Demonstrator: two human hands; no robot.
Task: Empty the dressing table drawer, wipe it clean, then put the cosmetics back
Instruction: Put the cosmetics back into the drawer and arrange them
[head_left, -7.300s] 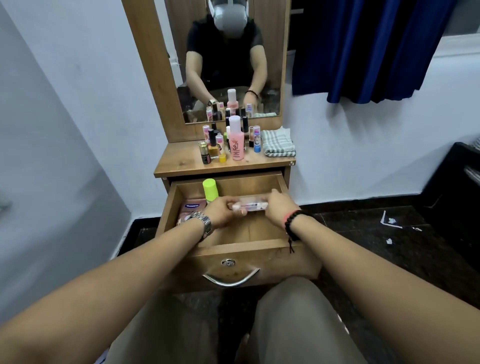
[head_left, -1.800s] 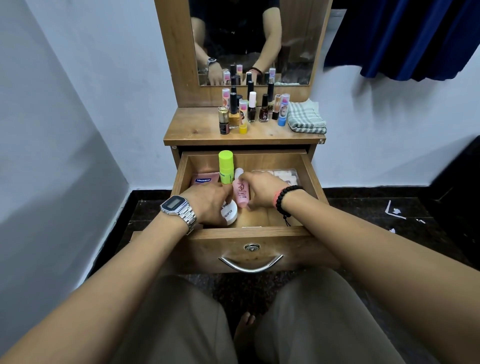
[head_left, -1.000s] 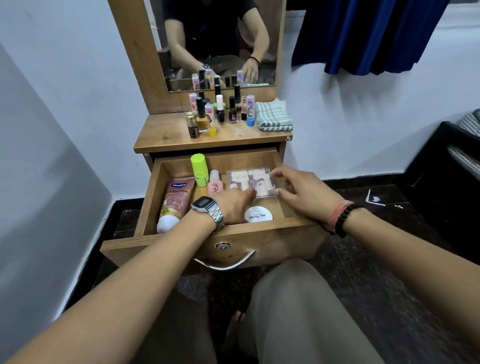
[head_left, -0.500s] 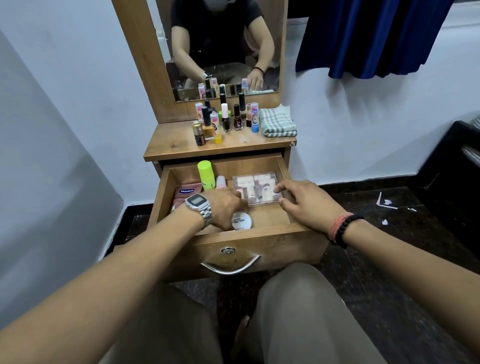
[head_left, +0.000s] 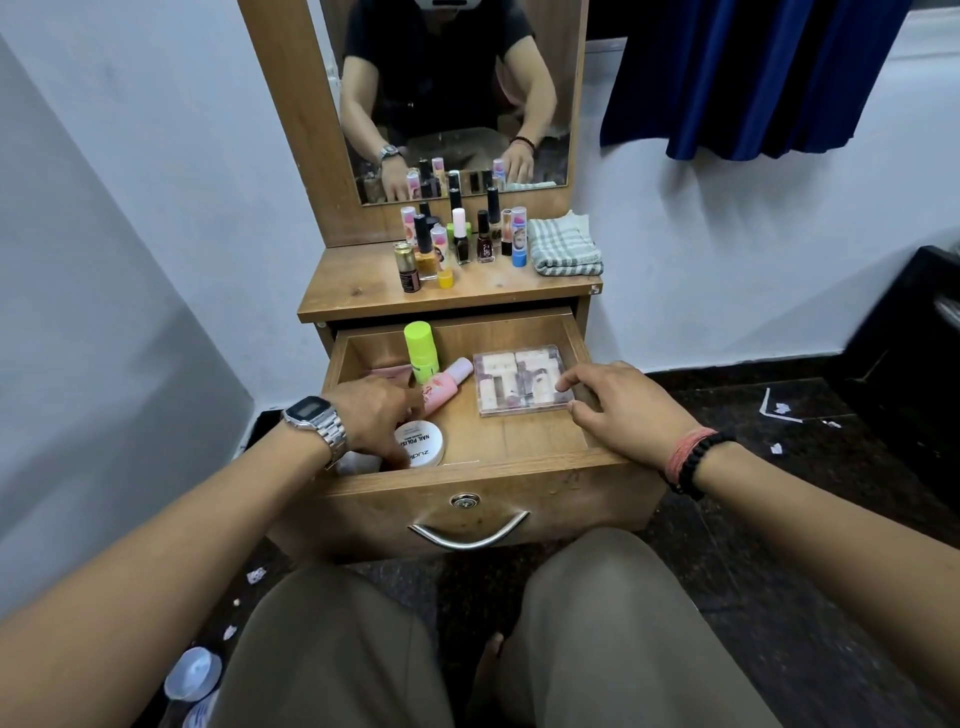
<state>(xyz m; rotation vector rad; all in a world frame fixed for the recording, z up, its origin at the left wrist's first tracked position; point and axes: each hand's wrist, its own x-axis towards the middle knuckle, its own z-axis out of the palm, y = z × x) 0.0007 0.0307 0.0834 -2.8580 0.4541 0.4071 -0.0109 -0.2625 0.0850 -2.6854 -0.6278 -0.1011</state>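
Meanwhile, at a small dressing table, a seated person reaches both hands into the open drawer (head_left: 467, 483), where five cosmetics lie: one lime-green bottle (head_left: 420, 351) standing at the back, one pink bottle (head_left: 445, 385) lying on its side, one round white jar (head_left: 420, 441) near the front, one clear plastic case (head_left: 522, 379) of small pieces on the right, and one pink tube (head_left: 389, 372) mostly hidden behind the wrist. The left hand (head_left: 376, 415), fingers curled downward, touches the jar's near edge; whether it actually grips it cannot be told. The right hand (head_left: 618, 408) is loosely spread, fingertips resting on the case's right side, thumb at its front corner, pinching nothing yet. On the tabletop (head_left: 363, 296) stand roughly a dozen small bottles and sticks (they overlap too much for an exact count) beside one folded striped cloth (head_left: 566, 244). By the look of it, the case is light, rigid and rather brittle, its smooth lid likely slippery, so it is best taken by its two long edges and kept level. The jar appears stiff and light, best held around its rim. The small glass bottles above would be the fragile ones, each best pinched by its cap
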